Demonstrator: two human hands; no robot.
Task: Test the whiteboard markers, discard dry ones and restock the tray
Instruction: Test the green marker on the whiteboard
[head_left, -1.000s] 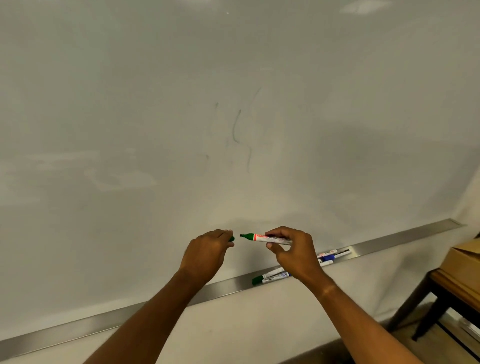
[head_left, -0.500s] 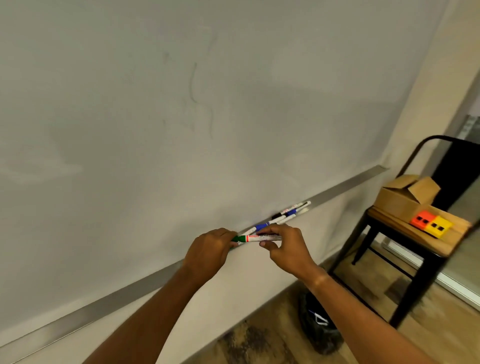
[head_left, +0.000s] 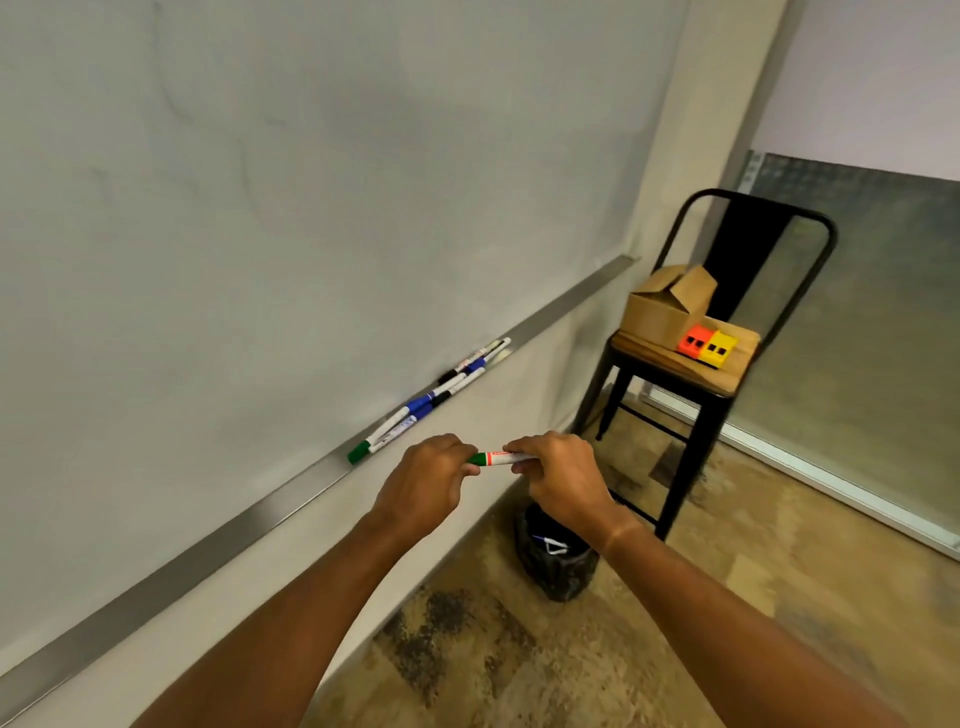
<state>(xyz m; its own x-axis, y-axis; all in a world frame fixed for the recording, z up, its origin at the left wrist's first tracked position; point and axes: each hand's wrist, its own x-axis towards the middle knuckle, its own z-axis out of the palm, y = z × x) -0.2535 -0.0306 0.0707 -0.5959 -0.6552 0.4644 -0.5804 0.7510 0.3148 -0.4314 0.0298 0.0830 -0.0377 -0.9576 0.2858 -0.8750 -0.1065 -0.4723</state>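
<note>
**Green marker held over the bin**

Whiteboard fills the wall, its metal tray carrying slim capped markers. Below the tray, both hands pinch a green marker: left hand grip on the cap end, right hand on the barrel. Beneath stands a black bin holding discarded pens.

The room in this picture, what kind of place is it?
Probably a meeting room or classroom corner. A large whiteboard fills the wall, its metal tray holds several markers, and a chair stands beside it with a cardboard box on its seat.
</note>
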